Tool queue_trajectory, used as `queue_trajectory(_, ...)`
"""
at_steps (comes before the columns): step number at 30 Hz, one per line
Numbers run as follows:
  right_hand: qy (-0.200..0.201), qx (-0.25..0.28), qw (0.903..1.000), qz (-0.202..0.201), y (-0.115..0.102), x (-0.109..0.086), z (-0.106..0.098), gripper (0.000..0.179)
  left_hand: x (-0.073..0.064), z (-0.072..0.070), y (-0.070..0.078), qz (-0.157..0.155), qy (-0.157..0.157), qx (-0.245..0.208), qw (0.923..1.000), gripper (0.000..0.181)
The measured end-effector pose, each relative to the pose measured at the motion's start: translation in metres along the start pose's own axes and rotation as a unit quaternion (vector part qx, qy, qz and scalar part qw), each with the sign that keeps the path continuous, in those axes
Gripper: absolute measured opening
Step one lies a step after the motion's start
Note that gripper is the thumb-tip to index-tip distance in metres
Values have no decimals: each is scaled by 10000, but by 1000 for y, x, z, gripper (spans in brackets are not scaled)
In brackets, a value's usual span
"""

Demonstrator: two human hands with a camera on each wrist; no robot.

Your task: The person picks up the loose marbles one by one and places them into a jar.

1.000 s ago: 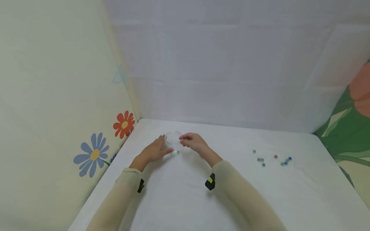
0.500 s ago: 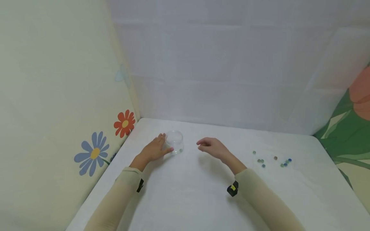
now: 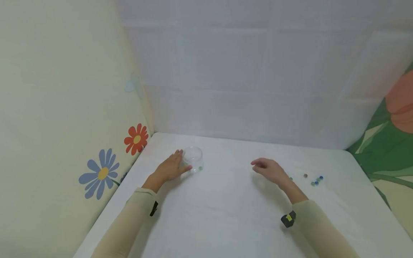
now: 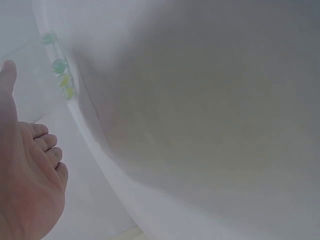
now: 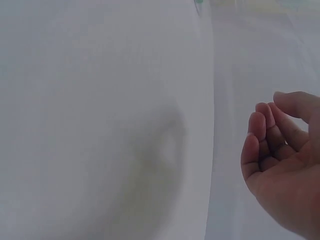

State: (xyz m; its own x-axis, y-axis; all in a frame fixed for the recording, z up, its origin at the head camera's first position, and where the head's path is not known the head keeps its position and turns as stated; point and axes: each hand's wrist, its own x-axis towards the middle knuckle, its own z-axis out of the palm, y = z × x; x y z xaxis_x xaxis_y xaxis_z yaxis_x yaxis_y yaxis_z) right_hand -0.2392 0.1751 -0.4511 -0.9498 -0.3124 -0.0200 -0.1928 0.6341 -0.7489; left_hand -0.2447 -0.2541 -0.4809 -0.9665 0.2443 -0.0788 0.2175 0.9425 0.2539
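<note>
A clear round jar [image 3: 193, 157] stands upright on the white table, left of centre in the head view. My left hand [image 3: 167, 167] rests against its left side, fingers reaching along it and thumb across the front. Through the jar wall, several green and yellow glass marbles [image 4: 59, 66] show low down in the left wrist view. My right hand [image 3: 268, 170] is above the table well to the right of the jar. Its fingers are loosely bent, with nothing in the palm in the right wrist view. Partly hidden behind this hand is a green marble [image 3: 291, 178].
Farther right on the table [image 3: 219, 215] lie a brown marble [image 3: 305, 175] and a small cluster of blue and green ones, with a blue marble [image 3: 321, 177] at its far edge. A flowered sheet [image 3: 64, 89] hangs on the left; a pale cloth [image 3: 242, 71] hangs behind.
From over the jar, my right hand has drawn away to the right, toward the loose marbles, and now covers some of them. My left hand has stayed at the jar.
</note>
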Motion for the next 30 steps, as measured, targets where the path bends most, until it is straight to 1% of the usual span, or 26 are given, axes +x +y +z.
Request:
queue_trajectory(5, 138, 282, 9982, 516, 17, -10, -16, 35, 0, -2, 0, -59, -75, -100, 9999, 104)
queue_trajectory(9, 187, 332, 9962, 778, 23, -18, -30, 41, 0, -3, 0, -86, -117, -136, 9998, 104)
queue_trajectory(12, 227, 251, 9957, 862, 28, -25, -41, 44, 0, -3, 0, -75, -114, -142, 9998, 104)
queue_trajectory(20, 520, 42, 9950, 852, 51, -44, -68, 48, 1, -2, -1, -12, -93, -152, 9998, 103)
queue_trajectory(23, 626, -77, 9931, 986, 58, -51, -76, 51, 2, -2, -3, -5, -122, -102, 9999, 103)
queue_trajectory(27, 670, -211, 9909, 1148, 67, -60, -87, 55, 3, -2, -4, 19, -124, -56, 9999, 103)
queue_trajectory(30, 654, -278, 9905, 1176, 75, -66, -96, 56, 3, -2, -3, 12, -125, -45, 9999, 102)
